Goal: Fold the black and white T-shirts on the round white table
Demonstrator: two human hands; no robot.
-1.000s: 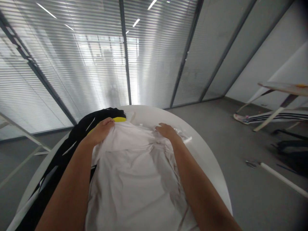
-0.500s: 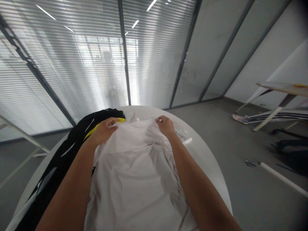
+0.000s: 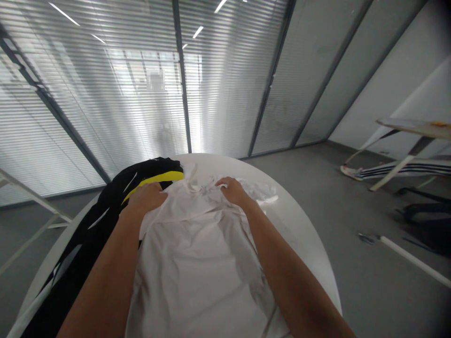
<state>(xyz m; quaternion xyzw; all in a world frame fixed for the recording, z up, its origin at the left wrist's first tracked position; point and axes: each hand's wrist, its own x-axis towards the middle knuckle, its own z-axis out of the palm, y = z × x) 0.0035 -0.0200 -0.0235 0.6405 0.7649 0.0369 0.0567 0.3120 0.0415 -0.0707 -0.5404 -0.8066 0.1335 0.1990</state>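
Note:
A pale, nearly white shirt (image 3: 197, 253) lies spread along the table, with creases across its upper part and its neck end away from me. My left hand (image 3: 148, 196) is at the shirt's upper left corner, closed on the cloth with the thumb toward the middle; most of its fingertips are hidden. Near the neckline, my right hand (image 3: 233, 190) pinches the fabric between thumb and fingers. A bunched, shiny pale part (image 3: 262, 190) lies just beyond my right wrist. Black clothing with a yellow stripe (image 3: 160, 178) lies beside and partly behind my left hand.
The round white table (image 3: 310, 234) carries the clothes. Beyond it stands a glass partition with blinds (image 3: 225, 94). A wooden-topped table (image 3: 416, 127), a striped trouser leg with a shoe (image 3: 405, 168) and a white pole (image 3: 412, 258) are to the right. White metal legs (image 3: 35, 197) stand at left.
Both hands have come slightly down toward me, the right also leftward. The shirt's top edge has dropped and bunched near the neckline, and more of the yellow stripe shows.

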